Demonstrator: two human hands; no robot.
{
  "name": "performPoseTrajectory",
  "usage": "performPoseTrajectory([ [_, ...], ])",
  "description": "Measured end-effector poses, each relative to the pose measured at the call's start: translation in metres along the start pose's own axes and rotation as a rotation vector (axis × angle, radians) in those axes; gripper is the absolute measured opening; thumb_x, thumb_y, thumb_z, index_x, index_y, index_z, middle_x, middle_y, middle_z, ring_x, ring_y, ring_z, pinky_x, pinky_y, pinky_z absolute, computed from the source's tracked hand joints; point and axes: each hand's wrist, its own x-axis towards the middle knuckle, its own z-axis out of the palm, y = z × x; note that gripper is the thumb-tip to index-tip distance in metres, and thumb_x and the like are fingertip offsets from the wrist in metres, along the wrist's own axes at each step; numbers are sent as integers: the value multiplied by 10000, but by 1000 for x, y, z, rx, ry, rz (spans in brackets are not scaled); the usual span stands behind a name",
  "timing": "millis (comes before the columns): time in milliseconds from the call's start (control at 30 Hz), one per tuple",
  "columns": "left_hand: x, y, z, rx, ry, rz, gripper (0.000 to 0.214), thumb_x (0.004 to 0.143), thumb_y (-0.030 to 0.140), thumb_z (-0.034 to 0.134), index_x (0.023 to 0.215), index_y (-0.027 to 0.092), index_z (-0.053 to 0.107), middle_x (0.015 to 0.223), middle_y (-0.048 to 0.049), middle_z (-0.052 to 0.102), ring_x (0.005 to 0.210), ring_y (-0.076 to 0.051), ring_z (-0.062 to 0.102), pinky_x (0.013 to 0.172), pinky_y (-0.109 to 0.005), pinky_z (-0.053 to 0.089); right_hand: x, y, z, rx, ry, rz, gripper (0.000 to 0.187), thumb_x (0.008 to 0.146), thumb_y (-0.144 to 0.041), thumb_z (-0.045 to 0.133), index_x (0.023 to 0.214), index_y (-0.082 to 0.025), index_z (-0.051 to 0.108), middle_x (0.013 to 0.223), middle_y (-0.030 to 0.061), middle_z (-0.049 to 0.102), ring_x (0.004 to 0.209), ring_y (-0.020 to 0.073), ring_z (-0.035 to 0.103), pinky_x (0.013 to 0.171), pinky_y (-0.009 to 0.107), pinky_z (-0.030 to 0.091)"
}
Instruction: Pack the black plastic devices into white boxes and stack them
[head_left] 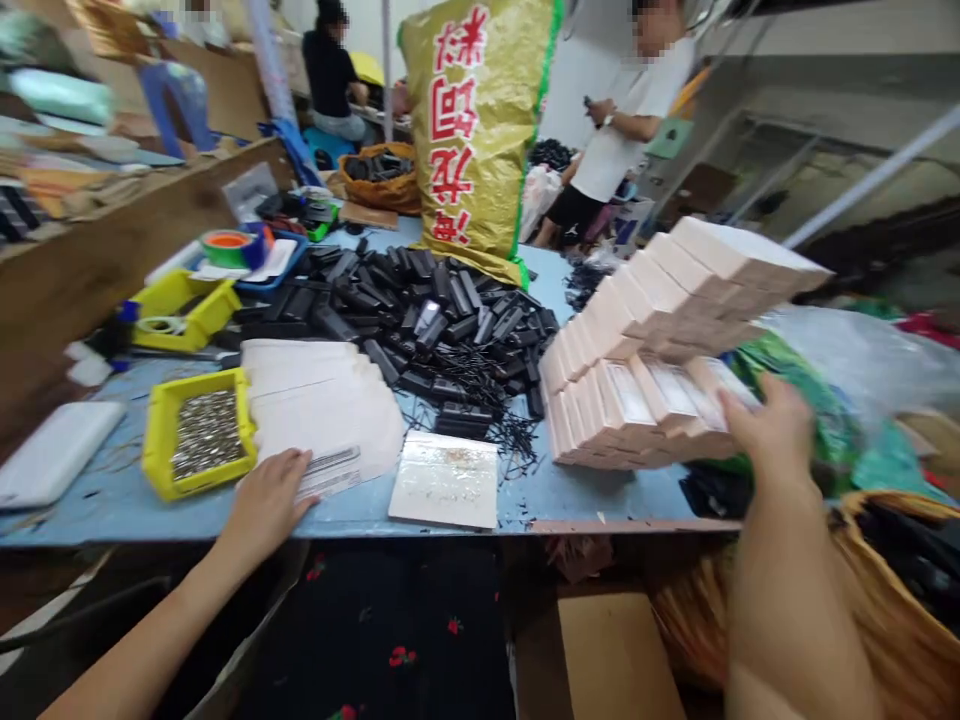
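My left hand [266, 500] lies at the front edge of the blue table [112, 495], fingers resting on a fanned pile of flat white packets [322, 405]. My right hand [772, 430] reaches to the right end of a stacked wall of small pinkish boxes [645, 350], fingers pressed against the lower row. A white flat card [446, 480] lies between the two hands. Behind it spreads a heap of black plastic parts [435, 320].
A yellow bin of small metal pieces [202, 430] sits left of the packets; another yellow bin [180, 310] and tape rolls [229, 245] stand further back. A big yellow sack [480, 120] stands behind the heap. Two people are beyond the table. A woven basket [900, 580] is at the right.
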Motion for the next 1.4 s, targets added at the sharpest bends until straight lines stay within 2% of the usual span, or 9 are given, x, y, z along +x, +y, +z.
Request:
performPoseTrajectory([
  [133, 2, 14, -14, -12, -17, -85, 432, 757, 234, 614, 1174, 147, 543, 1196, -196, 559, 1118, -354, 526, 942, -484, 417, -75, -97, 23, 281, 346, -110, 346, 884, -328, 533, 1219, -249, 577, 1107, 172, 624, 1119, 280, 562, 972, 439, 432],
  [233, 11, 18, -35, -2, -176, -178, 282, 749, 202, 612, 1026, 151, 603, 1030, -158, 634, 997, -331, 590, 852, -444, 461, -144, -175, 55, 592, -251, -494, 266, 864, -304, 555, 1104, -218, 630, 1028, 105, 667, 984, 257, 634, 861, 449, 524],
  [333, 19, 26, -58, -263, -440, -151, 160, 807, 263, 542, 914, 194, 638, 900, -91, 681, 890, -280, 638, 772, -374, 494, -191, -241, 83, 864, -698, -538, 204, 892, -303, 534, 1032, -225, 661, 952, 65, 694, 876, 205, 664, 766, 359, 565],
  [500, 22, 59, -65, -987, -519, 121, 577, 795, 307, 552, 1356, 241, 433, 1355, -72, 531, 1235, -244, 489, 1010, -381, 404, -207, -312, 89, 966, -469, -369, 558, 888, -333, 562, 1401, -206, 384, 1376, 146, 448, 1307, 282, 401, 1055, 503, 396],
  [700, 12, 97, -36, -1635, -823, -377, 418, 590, 217, 554, 982, 137, 677, 882, -86, 713, 797, -257, 653, 712, -385, 522, -214, -315, 89, 990, -238, -493, 617, 895, -241, 560, 1448, -276, 289, 1421, 127, 365, 1376, 317, 297, 1050, 554, 402],
  [800, 8, 106, -27, -1726, -785, -467, 355, 571, 193, 537, 884, 154, 700, 766, -42, 703, 702, -215, 639, 664, -343, 512, -223, -309, 90, 948, -263, -505, 574, 895, -274, 563, 1428, -275, 348, 1432, 126, 358, 1391, 342, 257, 1060, 583, 373],
  [1133, 13, 114, -47, -1625, -508, -170, 703, 688, 305, 605, 1368, 244, 439, 1339, -77, 532, 1264, -283, 456, 1057, -474, 357, -230, -313, 84, 962, -302, -535, 629, 906, -282, 527, 1465, -241, 241, 1436, 144, 352, 1368, 306, 300, 1055, 544, 376],
  [1267, 14, 104, -42, -1599, -626, -88, 649, 710, 383, 654, 1313, 210, 486, 1229, -90, 596, 1151, -272, 539, 999, -454, 409, -214, -310, 73, 958, -416, -497, 252, 783, -392, 691, 981, -238, 665, 1156, 93, 520, 1161, 293, 451, 988, 487, 402],
  [1400, 18, 92, -43, -1216, -653, -43, 704, 613, 436, 763, 1224, 167, 537, 1004, -62, 668, 955, -265, 608, 881, -414, 476, -201, -303, 61, 916, -622, -598, 220, 762, -367, 728, 618, -218, 657, 1104, 51, 533, 1080, 260, 440, 942, 437, 382],
])
